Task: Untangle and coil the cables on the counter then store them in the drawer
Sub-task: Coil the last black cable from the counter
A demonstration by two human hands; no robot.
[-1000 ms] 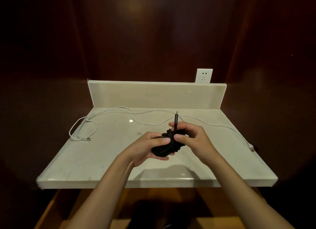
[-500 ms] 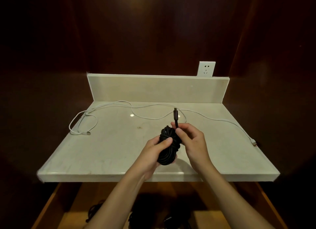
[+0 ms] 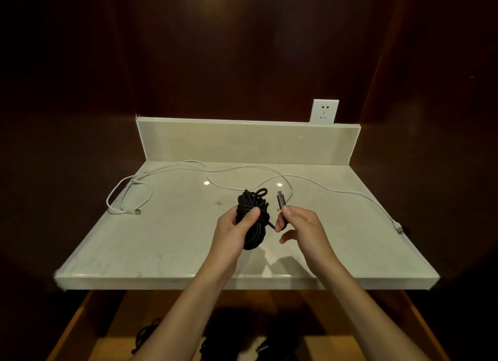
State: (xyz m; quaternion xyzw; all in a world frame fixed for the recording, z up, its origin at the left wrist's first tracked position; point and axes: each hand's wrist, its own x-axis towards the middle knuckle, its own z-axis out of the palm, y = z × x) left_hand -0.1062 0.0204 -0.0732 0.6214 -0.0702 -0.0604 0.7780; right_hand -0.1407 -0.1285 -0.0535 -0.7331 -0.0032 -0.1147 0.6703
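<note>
My left hand [image 3: 231, 232] has its grip closed round the black braided cable wound into a thick bundle [image 3: 252, 220], thumb pressed across the front of the coils, holding it upright just above the pale marble bench [image 3: 167, 242]. A small loop pokes out of the top of the bundle. My right hand [image 3: 301, 228] pinches the cable's free end between thumb and forefinger, just below the grey metal plug [image 3: 280, 200], which points up and slightly away from me; the other fingers of that hand curl loosely underneath. A short run of black cord sags between the bundle and my right-hand grip, so the two hands sit near each other but apart.

Behind them the long thin white cable [image 3: 242, 169] lies uncoiled on the bench, running from a loose loop at the far left, where one connector rests, across the back to the right edge, where its other connector lies (right at the rim). A white wall socket [image 3: 324, 111] sits above the bench's raised back panel, set in dark wood walls.

Below the bench front, the open wooden drawer [image 3: 78, 325] shows dark cable shapes inside, too dim to make out.
</note>
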